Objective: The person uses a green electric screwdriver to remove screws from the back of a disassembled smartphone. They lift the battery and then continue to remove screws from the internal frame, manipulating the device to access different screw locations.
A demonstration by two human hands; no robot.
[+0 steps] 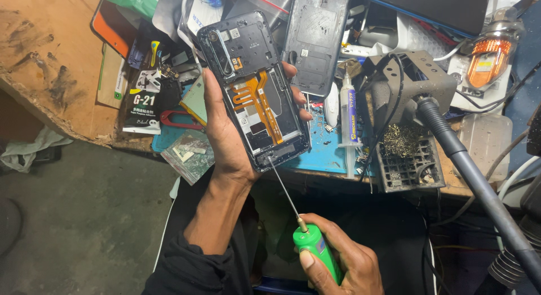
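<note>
My left hand [225, 140] grips an opened dark phone [253, 86] from behind, its back cover off, showing orange flex cables and the camera strip at the top. My right hand [344, 264] holds a green-handled screwdriver [315, 247] low in the view. Its thin metal shaft [284, 190] runs up and left, with the tip touching the phone's bottom edge. A second phone back shell [315, 35] lies face down on the bench just right of the held phone.
A blue work mat [327, 151] with small parts lies under the phone. A syringe tube [349, 117], a grey soldering stand [408, 131] with brass wool, a thick grey hose [479, 188] and an orange lamp [487, 52] crowd the right. Packets and cards litter the wooden bench [51, 58] at left.
</note>
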